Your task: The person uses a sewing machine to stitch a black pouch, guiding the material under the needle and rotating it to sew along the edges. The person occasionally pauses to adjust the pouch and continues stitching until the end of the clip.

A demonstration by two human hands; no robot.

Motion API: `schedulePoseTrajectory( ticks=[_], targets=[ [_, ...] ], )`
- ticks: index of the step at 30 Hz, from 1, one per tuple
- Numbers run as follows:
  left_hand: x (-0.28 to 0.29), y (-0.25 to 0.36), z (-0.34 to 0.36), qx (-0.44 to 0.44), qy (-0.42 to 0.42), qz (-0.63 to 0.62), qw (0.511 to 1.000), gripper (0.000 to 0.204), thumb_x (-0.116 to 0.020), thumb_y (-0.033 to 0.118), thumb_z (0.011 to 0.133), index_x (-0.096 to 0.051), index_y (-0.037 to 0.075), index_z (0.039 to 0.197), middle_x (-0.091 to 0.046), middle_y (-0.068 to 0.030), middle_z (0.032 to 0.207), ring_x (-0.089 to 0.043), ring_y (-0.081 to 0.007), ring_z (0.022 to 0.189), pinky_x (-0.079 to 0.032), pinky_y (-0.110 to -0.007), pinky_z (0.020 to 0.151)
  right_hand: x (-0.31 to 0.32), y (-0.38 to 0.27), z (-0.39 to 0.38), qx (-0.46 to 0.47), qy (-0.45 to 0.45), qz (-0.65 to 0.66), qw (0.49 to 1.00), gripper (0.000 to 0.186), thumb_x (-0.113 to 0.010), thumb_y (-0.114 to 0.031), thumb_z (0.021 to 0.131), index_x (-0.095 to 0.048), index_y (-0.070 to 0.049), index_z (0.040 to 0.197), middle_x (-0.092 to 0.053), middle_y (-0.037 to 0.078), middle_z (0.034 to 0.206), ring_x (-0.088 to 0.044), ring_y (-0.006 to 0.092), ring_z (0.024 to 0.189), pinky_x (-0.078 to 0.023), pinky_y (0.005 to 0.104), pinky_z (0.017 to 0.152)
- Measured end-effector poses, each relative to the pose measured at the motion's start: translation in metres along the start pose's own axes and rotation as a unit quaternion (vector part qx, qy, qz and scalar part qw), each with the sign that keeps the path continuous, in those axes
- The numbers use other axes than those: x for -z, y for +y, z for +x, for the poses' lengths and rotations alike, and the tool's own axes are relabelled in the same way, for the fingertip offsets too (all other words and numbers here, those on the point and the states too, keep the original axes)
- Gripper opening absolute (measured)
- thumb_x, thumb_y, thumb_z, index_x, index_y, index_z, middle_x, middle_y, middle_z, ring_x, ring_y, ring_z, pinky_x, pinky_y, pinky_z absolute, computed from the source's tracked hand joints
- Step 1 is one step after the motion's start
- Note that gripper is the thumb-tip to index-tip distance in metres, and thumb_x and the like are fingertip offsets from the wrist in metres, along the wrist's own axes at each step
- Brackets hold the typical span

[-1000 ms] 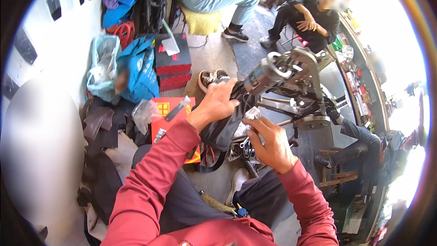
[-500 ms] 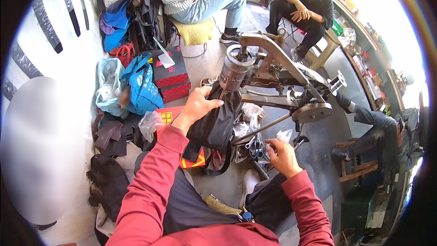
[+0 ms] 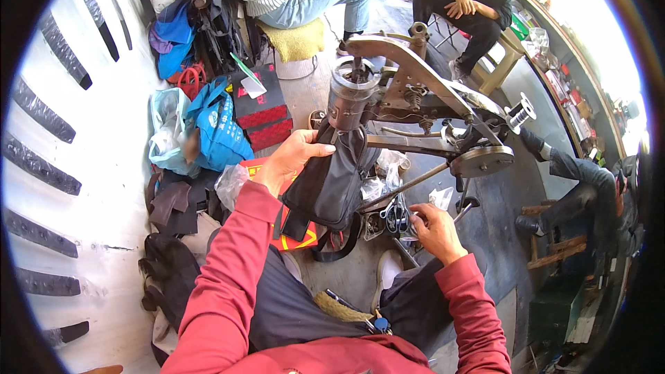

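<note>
Near the middle of the frame, the left hand (image 3: 294, 156) pinches a black bag (image 3: 325, 187) under a metal machine (image 3: 414, 97). Lower and rightward, the right hand (image 3: 439, 232) curls beside scissors (image 3: 396, 216) (whether it holds anything, I cannot tell).

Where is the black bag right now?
In the head view, the black bag is near the middle, below the metal cylinder of the sewing machine, with the left hand gripping its upper left edge.
</note>
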State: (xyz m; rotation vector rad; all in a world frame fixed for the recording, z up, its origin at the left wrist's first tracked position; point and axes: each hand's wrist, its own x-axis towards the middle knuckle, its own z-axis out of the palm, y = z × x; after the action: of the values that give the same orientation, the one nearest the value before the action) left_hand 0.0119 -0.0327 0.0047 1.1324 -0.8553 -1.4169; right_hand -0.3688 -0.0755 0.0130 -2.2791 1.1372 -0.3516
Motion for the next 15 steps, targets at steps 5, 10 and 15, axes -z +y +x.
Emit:
schedulePoseTrajectory(
  ticks=[5,10,15],
  targets=[
    [0.006,-0.008,0.009,0.02,-0.016,0.021,0.999,0.028,-0.075,0.014,0.091,-0.07,-0.003,0.113,-0.073,-0.0034,0.1,-0.068,-0.0107,0.086,-0.054,-0.027,0.083,-0.006,0.001,0.005,-0.017,0.005,-0.012,1.0,0.023,-0.068,-0.015,0.092,-0.072,-0.002,0.111,-0.07,0.018,0.098,-0.069,0.035,0.083,-0.054,0.0437,0.078],
    [0.006,-0.012,0.008,0.004,-0.043,-0.033,0.999,0.024,-0.075,0.016,0.09,-0.072,0.0,0.108,-0.072,-0.0028,0.094,-0.068,-0.0116,0.078,-0.054,-0.029,0.073,-0.008,-0.014,0.018,-0.002,0.047,0.029,0.998,0.026,-0.072,-0.011,0.09,-0.07,-0.001,0.114,-0.068,0.018,0.101,-0.07,0.0315,0.087,-0.055,0.0413,0.08],
    [0.006,-0.012,0.01,-0.025,-0.045,-0.013,0.999,0.027,-0.075,0.016,0.089,-0.072,-0.001,0.109,-0.073,-0.0043,0.096,-0.067,-0.0121,0.08,-0.054,-0.03,0.076,0.003,-0.056,0.053,0.131,0.106,-0.016,0.986,0.037,-0.077,-0.015,0.089,-0.066,-0.001,0.12,-0.066,0.017,0.107,-0.068,0.0325,0.099,-0.053,0.0409,0.087]
  ],
)
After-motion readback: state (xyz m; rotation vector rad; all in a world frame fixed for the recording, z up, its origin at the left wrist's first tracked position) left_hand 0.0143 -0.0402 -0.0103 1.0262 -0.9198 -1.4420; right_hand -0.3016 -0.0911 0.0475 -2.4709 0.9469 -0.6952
